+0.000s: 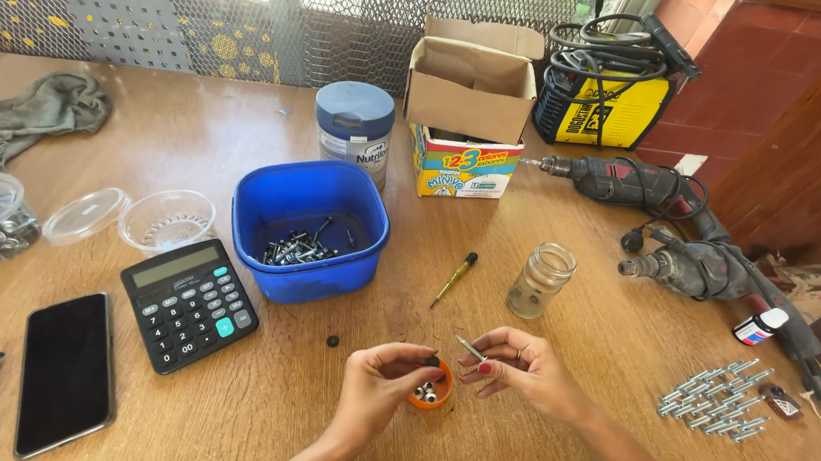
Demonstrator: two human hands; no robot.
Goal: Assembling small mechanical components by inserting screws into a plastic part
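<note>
Low in the frame's centre, your left hand [383, 378] grips a small round orange plastic cap [431, 395] of screws; your right hand [517, 365] pinches a thin silver metal screw [471, 348] just above it.

calculator [190, 304], phone [66, 372], blue tub [310, 230], drills [666, 224]

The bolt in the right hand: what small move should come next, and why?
Probably lower the bolt into the orange cap. The right hand pinches it just above the cap, which the left hand steadies on the table, and a few small metal pieces already lie in it.
</note>
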